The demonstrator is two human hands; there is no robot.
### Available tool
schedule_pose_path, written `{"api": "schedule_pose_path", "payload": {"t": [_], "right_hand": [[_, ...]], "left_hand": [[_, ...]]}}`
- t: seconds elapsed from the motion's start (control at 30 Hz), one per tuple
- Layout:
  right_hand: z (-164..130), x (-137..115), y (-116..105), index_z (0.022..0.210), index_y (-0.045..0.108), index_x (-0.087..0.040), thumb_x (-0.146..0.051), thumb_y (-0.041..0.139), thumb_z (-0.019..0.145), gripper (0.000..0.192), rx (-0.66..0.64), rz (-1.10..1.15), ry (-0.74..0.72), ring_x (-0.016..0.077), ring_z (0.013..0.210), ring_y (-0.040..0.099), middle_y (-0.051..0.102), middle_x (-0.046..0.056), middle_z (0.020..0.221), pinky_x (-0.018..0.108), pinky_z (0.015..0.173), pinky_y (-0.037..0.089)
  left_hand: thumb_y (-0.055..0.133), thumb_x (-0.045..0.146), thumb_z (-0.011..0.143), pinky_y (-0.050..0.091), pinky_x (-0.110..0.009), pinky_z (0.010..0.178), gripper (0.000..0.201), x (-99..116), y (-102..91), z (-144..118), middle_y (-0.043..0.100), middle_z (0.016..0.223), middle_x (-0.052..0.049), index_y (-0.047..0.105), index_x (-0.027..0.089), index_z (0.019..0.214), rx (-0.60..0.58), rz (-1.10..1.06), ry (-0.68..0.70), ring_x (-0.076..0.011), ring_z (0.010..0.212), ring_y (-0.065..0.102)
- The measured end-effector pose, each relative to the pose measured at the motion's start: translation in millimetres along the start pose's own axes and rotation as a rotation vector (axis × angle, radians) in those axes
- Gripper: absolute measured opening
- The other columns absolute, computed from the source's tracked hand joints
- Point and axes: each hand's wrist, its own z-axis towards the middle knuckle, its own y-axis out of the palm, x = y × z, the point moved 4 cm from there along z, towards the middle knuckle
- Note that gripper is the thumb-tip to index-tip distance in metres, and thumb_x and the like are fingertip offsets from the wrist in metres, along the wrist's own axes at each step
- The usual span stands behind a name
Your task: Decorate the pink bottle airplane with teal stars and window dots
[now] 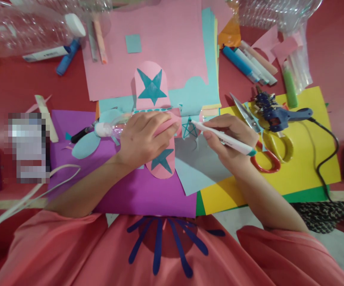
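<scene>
My right hand (231, 139) grips a white marker (224, 139) with a teal end, its tip on a teal star outline (189, 128) on a light-blue paper piece. My left hand (149, 137) is wrapped over a small plastic bottle (114, 130) lying on its side, its white cap pointing left. Pink paper strips with rounded ends stick out above and below that hand. The upper strip (160, 69) bears a filled teal star (152, 88); the lower strip (172, 174) carries another teal star (162, 161), partly covered by my fingers.
Scissors (265, 159) and a blue glue gun (279, 117) with a black cord lie on yellow paper (303, 159) at right. Markers (240, 63) and clear bottles (26, 29) lie farther back. Purple paper (148, 202) is beneath my left arm, near a blurred phone-like object (27, 147).
</scene>
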Motion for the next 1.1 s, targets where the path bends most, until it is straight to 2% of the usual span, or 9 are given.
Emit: {"api": "schedule_pose_path", "payload": {"t": [0.2, 0.37, 0.43, 0.67, 0.87, 1.0, 1.1], "right_hand": [[0.0, -1.4, 0.5, 0.089, 0.064, -0.025, -0.027, 0.064, 0.089, 0.001, -0.034, 0.002, -0.022, 0.0107, 0.061, 0.064, 0.068, -0.002, 0.074, 0.025, 0.052, 0.051], [-2.3, 2.2, -0.9, 0.091, 0.064, -0.025, -0.030, 0.064, 0.089, 0.006, 0.055, 0.018, -0.005, 0.0107, 0.060, 0.063, 0.068, -0.002, 0.075, 0.025, 0.053, 0.051], [-2.6, 3.5, -0.1, 0.092, 0.064, -0.025, -0.028, 0.065, 0.088, 0.006, 0.043, 0.014, 0.009, 0.0108, 0.062, 0.063, 0.069, -0.002, 0.078, 0.025, 0.055, 0.053], [-1.4, 2.0, 0.2, 0.093, 0.064, -0.026, -0.021, 0.066, 0.086, 0.009, 0.003, 0.013, 0.012, 0.0119, 0.062, 0.063, 0.069, -0.001, 0.077, 0.027, 0.054, 0.053], [-1.1, 0.4, 0.2, 0.091, 0.064, -0.027, -0.026, 0.064, 0.089, 0.003, -0.009, 0.011, -0.042, 0.0113, 0.058, 0.062, 0.069, -0.002, 0.074, 0.027, 0.050, 0.051], [-1.5, 2.5, -1.2, 0.094, 0.065, -0.028, -0.027, 0.064, 0.089, 0.005, 0.030, 0.000, -0.011, 0.0125, 0.059, 0.062, 0.068, -0.001, 0.075, 0.029, 0.050, 0.051], [-1.4, 2.9, -0.5, 0.093, 0.065, -0.027, -0.024, 0.065, 0.088, 0.006, 0.011, 0.001, 0.019, 0.0128, 0.060, 0.062, 0.069, -0.001, 0.076, 0.028, 0.051, 0.051]], "left_hand": [[0.044, 0.016, 0.093, 0.051, -0.033, 0.087, 0.031, 2.1, -2.1, -0.1, 0.072, 0.110, -0.004, 0.061, 0.028, 0.116, 0.085, 0.059, 0.061, -0.0198, 0.104, 0.067], [0.046, 0.015, 0.093, 0.050, -0.032, 0.087, 0.029, 3.5, -5.2, 2.4, 0.073, 0.108, -0.003, 0.060, 0.027, 0.116, 0.117, 0.074, 0.087, -0.0190, 0.102, 0.068], [0.048, 0.015, 0.092, 0.050, -0.031, 0.086, 0.028, 4.0, -5.7, 2.3, 0.073, 0.107, -0.003, 0.060, 0.025, 0.115, 0.122, 0.094, 0.099, -0.0189, 0.101, 0.068], [0.044, 0.016, 0.094, 0.050, -0.034, 0.090, 0.032, 1.0, -1.4, -1.0, 0.071, 0.115, -0.003, 0.060, 0.029, 0.119, 0.032, 0.031, 0.049, -0.0194, 0.109, 0.066], [0.043, 0.016, 0.094, 0.050, -0.035, 0.090, 0.033, -0.2, -0.1, -1.5, 0.071, 0.116, -0.003, 0.060, 0.029, 0.119, 0.016, 0.006, 0.037, -0.0208, 0.110, 0.066], [0.044, 0.016, 0.094, 0.050, -0.035, 0.089, 0.032, 0.0, -1.1, -1.7, 0.071, 0.115, -0.003, 0.059, 0.028, 0.120, 0.038, 0.019, 0.050, -0.0205, 0.108, 0.067], [0.044, 0.016, 0.095, 0.049, -0.035, 0.089, 0.033, 0.0, -1.3, -1.1, 0.071, 0.116, -0.003, 0.058, 0.029, 0.121, 0.034, 0.005, 0.047, -0.0206, 0.108, 0.066]]}}
